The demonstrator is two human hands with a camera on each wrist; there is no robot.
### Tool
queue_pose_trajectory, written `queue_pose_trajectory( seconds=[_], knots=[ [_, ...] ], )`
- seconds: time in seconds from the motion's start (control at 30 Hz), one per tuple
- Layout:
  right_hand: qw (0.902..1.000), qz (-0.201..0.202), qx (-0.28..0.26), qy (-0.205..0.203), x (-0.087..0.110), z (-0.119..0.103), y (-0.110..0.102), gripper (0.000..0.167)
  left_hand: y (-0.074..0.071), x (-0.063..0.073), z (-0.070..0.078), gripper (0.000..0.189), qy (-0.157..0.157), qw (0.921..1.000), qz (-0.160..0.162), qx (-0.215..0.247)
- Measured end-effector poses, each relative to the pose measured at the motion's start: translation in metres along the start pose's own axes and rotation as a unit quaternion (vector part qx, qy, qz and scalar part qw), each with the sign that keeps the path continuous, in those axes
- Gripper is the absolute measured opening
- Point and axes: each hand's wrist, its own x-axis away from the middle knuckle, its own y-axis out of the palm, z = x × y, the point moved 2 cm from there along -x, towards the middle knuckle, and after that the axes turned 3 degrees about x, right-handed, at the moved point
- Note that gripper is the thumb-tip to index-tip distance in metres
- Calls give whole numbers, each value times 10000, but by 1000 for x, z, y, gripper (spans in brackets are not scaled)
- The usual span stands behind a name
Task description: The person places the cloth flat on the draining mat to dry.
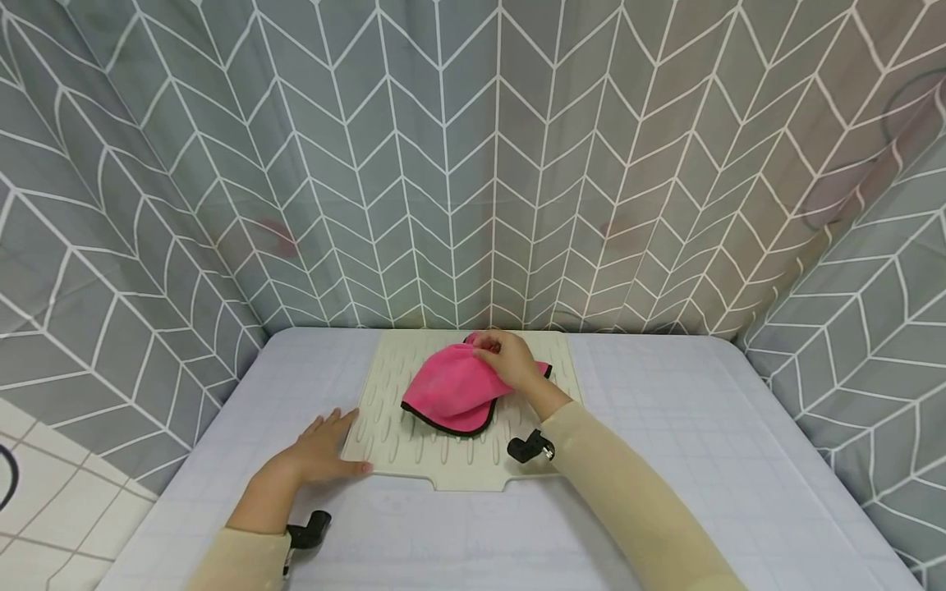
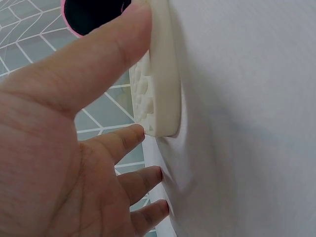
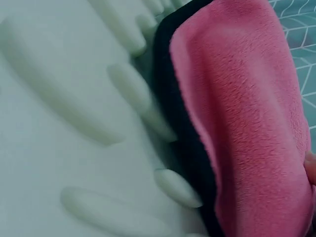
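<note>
A pink cloth point(image 1: 452, 384) with a dark edging lies bunched on a cream ridged mat point(image 1: 384, 435). My right hand point(image 1: 506, 359) pinches the cloth near its top with curled fingers; in the right wrist view the fuzzy cloth point(image 3: 247, 98) fills the right side and only a fingertip shows at the edge. My left hand point(image 1: 323, 450) rests at the mat's near left corner, fingers spread. Seen from the left wrist, the thumb of that hand point(image 2: 59, 133) lies against the mat's thick edge point(image 2: 165, 89), and the other fingertips touch the white-covered table.
The mat lies on a table with a pale cloth point(image 1: 665, 427). Grey chevron curtains point(image 1: 473, 164) hang behind the table and at both sides. Black camera mounts point(image 1: 309, 531) sit at both wrists. White floor tiles point(image 1: 66, 492) show at the lower left.
</note>
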Motion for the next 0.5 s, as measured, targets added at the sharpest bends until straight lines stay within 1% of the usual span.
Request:
queue_pose_trajectory(
  seconds=[0.13,0.3,0.5],
  knots=[
    [9999,-117,68,-18,0,5,7,6,-1,1,1,107,7,10000,5,9],
    [9999,-87,103,-5,1,8,12,6,-1,1,2,106,-3,10000,-7,2],
    [9999,-134,87,13,3,8,11,7,0,1,3,106,7,10000,13,-17]
  ],
)
